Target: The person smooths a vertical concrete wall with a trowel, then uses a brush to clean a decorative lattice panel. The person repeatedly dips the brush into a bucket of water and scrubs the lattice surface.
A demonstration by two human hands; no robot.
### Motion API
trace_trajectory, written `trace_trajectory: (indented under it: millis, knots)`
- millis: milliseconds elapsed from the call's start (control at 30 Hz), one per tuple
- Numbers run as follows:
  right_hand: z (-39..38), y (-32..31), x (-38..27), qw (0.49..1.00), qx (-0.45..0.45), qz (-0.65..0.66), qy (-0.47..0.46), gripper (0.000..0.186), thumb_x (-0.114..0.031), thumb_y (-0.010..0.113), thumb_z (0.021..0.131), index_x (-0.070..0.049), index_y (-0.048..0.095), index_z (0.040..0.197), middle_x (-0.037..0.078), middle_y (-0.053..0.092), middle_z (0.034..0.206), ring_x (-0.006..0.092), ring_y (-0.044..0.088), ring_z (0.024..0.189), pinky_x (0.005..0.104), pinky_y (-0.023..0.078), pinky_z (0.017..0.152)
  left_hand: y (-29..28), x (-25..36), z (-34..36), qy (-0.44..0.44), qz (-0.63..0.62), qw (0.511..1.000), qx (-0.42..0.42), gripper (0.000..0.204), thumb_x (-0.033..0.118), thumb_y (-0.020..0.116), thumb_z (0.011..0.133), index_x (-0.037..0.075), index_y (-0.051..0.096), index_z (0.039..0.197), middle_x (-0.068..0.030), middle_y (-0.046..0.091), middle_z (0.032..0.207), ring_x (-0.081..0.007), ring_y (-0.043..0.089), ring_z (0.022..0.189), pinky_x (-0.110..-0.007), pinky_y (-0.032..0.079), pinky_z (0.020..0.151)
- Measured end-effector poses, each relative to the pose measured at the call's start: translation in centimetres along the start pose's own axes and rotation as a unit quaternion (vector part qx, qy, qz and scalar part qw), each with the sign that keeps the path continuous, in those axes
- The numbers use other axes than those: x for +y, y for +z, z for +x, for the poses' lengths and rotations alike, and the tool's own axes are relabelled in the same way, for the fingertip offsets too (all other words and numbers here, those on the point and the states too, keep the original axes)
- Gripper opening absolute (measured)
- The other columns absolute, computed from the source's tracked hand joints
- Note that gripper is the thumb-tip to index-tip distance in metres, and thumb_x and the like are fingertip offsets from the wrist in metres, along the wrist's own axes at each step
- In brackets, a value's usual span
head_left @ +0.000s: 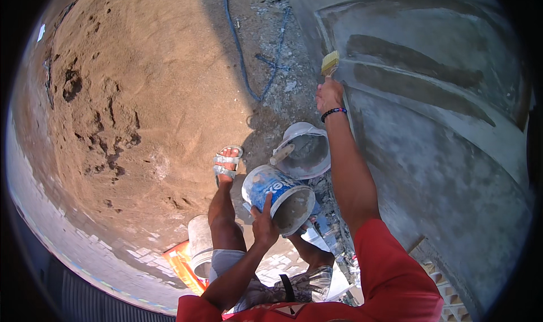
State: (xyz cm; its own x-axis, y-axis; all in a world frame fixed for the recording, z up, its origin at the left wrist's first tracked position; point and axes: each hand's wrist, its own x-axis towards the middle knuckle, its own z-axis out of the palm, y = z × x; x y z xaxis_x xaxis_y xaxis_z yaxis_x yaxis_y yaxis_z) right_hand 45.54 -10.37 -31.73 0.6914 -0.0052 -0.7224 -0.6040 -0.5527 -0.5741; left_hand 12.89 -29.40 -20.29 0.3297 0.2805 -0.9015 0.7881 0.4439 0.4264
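My right hand (329, 94), arm stretched forward, grips a paintbrush (330, 61) with pale yellow bristles. The brush is at the left edge of a grey cement wall (430, 135), near dark, wet-looking bands (407, 57) and a pale raised line between them. My left hand (264, 227) holds a blue and white bucket (261, 181) in front of my legs, tilted with its mouth toward the wall. The bucket's inside looks grey; I cannot make out what it holds. Part of my left hand's grip is hidden behind the bucket.
Beyond the held bucket stands a white bucket (324, 168) with a tool handle (282, 154) over its rim. Another pale bucket (199, 234) and an orange sack (182, 261) lie by my leg. A sand heap (153, 90) spreads left; a blue rope (238, 50) lies ahead, beside rubble.
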Motion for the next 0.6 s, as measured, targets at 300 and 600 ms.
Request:
trace_trajectory:
  millis: [300, 600]
  knots:
    - [5.2, 5.2, 4.3, 0.962, 0.037, -0.160, -0.216, 0.041, -0.018, 0.055, 0.090, -0.002, 0.051, 0.128, 0.020, 0.062, 0.110, 0.0320, 0.063, 0.092, 0.0375, 0.049, 0.079, 1.2, -2.2, 0.4, 0.094, 0.002, 0.995, 0.043, 0.089, -0.007, 0.055, 0.072, 0.027, 0.022, 0.148, -0.0336, 0.037, 0.117, -0.0504, 0.059, 0.084, -0.049, 0.051, 0.074]
    - [2.4, -9.4, 14.1, 0.956, 0.251, -0.029, -0.148, 0.036, -0.009, 0.053, 0.091, -0.005, 0.053, 0.127, 0.009, 0.062, 0.098, 0.0196, 0.059, 0.084, 0.0324, 0.047, 0.075, 1.7, -2.4, 0.2, 0.110, 0.029, 0.990, 0.078, 0.089, -0.009, 0.056, 0.071, 0.024, 0.025, 0.148, -0.0343, 0.040, 0.112, -0.0499, 0.060, 0.078, -0.048, 0.052, 0.070]
